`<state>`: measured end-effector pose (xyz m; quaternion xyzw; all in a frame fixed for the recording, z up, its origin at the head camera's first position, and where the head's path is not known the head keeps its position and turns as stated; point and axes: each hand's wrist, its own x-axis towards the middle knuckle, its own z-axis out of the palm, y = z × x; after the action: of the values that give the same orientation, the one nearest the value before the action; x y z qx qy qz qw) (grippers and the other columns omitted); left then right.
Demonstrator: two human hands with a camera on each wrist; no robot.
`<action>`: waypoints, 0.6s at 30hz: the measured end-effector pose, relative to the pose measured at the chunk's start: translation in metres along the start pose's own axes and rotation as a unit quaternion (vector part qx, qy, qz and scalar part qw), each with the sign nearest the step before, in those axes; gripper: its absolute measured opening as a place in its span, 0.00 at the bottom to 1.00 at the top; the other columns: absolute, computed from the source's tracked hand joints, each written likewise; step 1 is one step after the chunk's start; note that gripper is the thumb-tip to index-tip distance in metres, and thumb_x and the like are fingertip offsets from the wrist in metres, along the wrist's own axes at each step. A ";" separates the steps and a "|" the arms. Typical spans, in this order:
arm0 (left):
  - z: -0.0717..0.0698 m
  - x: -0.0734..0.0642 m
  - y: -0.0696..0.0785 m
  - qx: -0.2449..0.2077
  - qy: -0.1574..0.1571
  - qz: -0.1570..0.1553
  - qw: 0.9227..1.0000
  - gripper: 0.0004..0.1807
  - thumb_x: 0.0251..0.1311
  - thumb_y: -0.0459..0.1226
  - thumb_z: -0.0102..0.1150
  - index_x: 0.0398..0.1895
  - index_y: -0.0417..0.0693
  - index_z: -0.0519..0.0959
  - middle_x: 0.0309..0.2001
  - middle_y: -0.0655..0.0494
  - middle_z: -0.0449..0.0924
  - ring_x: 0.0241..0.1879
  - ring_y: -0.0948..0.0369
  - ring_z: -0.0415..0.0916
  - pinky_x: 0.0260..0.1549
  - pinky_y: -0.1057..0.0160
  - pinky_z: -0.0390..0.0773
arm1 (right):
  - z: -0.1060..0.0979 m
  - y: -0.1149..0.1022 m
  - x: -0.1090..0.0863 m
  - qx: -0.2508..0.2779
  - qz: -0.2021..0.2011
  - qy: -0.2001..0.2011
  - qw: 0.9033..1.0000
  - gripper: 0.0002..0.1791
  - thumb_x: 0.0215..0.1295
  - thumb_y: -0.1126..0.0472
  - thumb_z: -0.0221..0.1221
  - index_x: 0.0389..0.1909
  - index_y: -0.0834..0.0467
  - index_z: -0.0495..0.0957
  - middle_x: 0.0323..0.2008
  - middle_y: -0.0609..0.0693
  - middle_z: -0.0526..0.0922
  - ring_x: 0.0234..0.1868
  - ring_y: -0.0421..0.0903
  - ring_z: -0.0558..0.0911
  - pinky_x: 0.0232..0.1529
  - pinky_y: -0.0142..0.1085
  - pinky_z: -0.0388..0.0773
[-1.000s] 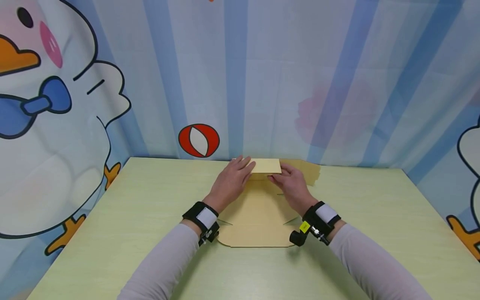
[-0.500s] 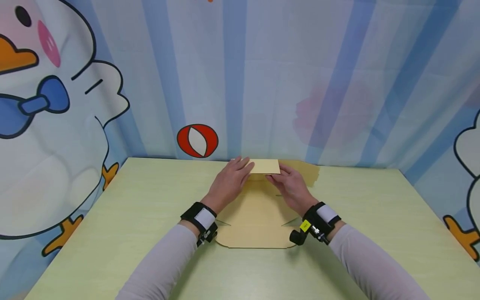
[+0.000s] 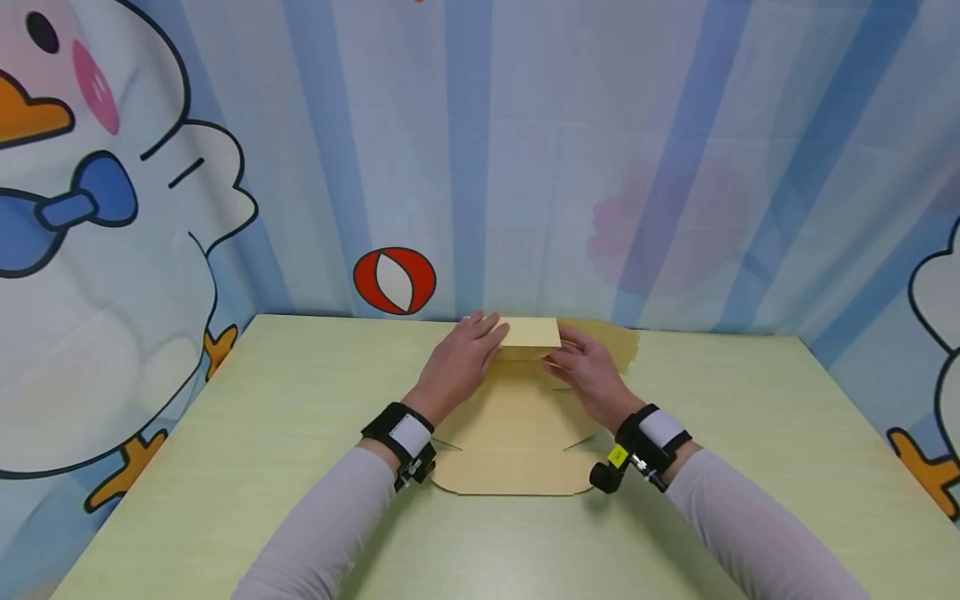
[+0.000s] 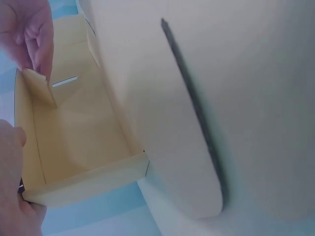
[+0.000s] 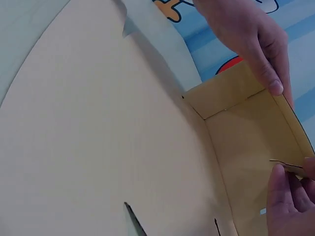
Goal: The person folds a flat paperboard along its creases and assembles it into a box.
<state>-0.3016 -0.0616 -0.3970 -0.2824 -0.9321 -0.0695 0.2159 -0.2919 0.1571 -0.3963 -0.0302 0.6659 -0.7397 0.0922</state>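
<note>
A partly folded cardboard box lies on the table, its far end standing up with a pale panel on top. My left hand grips the left corner of that raised end; in the right wrist view its thumb is over the edge, with the other fingers mostly hidden behind the wall. At the opposite corner my right hand pinches a small cardboard flap that sticks into the box's corner. The same flap shows between thumb and fingers in the right wrist view.
To the right of the raised end, a side flap spreads outward. Slits cut into the cardboard near its rounded front edge. The pale green table ends at a striped curtain with cartoon prints.
My right hand has shifted slightly right and down, its thumb and fingers now lower below the pale panel. The left hand keeps its place at the left corner.
</note>
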 end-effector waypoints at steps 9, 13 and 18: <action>0.000 0.000 -0.003 -0.009 0.002 0.001 1.000 0.22 0.72 0.39 0.52 0.67 0.48 0.73 0.68 0.49 0.73 0.70 0.48 0.68 0.70 0.51 0.66 | -0.014 0.004 0.002 -0.124 -0.033 0.016 0.992 0.27 0.72 0.69 0.52 0.71 0.67 0.64 0.67 0.67 0.71 0.66 0.60 0.74 0.56 0.36 0.82; 0.000 0.000 -0.004 -0.010 0.003 0.002 1.000 0.22 0.73 0.39 0.51 0.67 0.48 0.73 0.68 0.49 0.73 0.70 0.49 0.68 0.70 0.51 0.66 | -0.023 0.003 0.003 -0.168 -0.030 0.027 0.985 0.26 0.71 0.70 0.53 0.69 0.70 0.65 0.65 0.70 0.72 0.64 0.60 0.76 0.58 0.42 0.81; 0.001 0.001 -0.005 -0.013 0.006 0.002 1.000 0.22 0.73 0.40 0.51 0.68 0.48 0.73 0.68 0.49 0.73 0.70 0.49 0.67 0.71 0.51 0.65 | -0.037 0.002 0.004 -0.249 -0.033 0.042 0.967 0.26 0.70 0.69 0.53 0.67 0.71 0.66 0.62 0.71 0.74 0.62 0.63 0.76 0.51 0.35 0.82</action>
<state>-0.3050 -0.0654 -0.3972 -0.2863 -0.9293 -0.0833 0.2181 -0.3020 0.1924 -0.4027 -0.0434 0.8311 -0.5537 0.0293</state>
